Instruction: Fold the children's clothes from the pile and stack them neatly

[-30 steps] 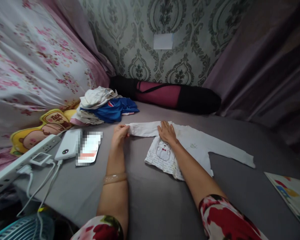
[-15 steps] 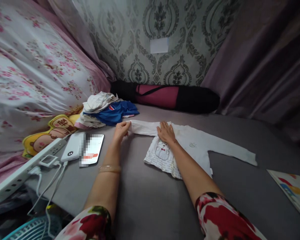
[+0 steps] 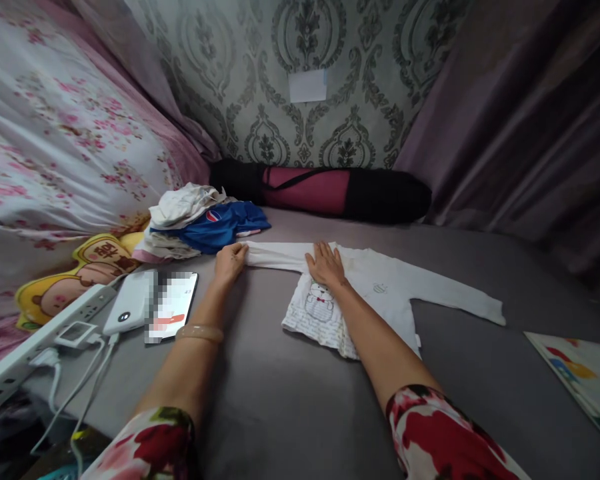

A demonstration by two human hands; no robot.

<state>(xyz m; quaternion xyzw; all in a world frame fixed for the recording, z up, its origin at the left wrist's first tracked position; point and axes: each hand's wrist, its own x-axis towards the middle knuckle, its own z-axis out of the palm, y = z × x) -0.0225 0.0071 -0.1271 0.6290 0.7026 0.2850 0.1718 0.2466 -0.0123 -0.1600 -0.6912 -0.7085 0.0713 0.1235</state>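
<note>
A small white long-sleeved shirt (image 3: 385,293) with a printed bear lies spread on the grey surface (image 3: 290,413). Its left sleeve stretches out straight, and the cuff is pinched in my left hand (image 3: 229,262). My right hand (image 3: 327,265) rests flat on the shirt near that sleeve's shoulder, fingers apart and pointing away from me. The other sleeve lies loose to the right. Part of the shirt's front is hidden beneath my right forearm.
Behind my left hand is a pile of clothes (image 3: 185,208) with a blue garment (image 3: 220,227). A black and maroon bag (image 3: 310,191) lies along the wall. Phone (image 3: 177,300), power bank (image 3: 133,303), power strip (image 3: 40,343) and cables are left; a picture board (image 3: 580,373) is right.
The whole view has shifted slightly. The sleeve between my hands looks straighter and flatter, with its cuff still in my left hand. My right hand stays on the shirt, its fingers a little more spread.
</note>
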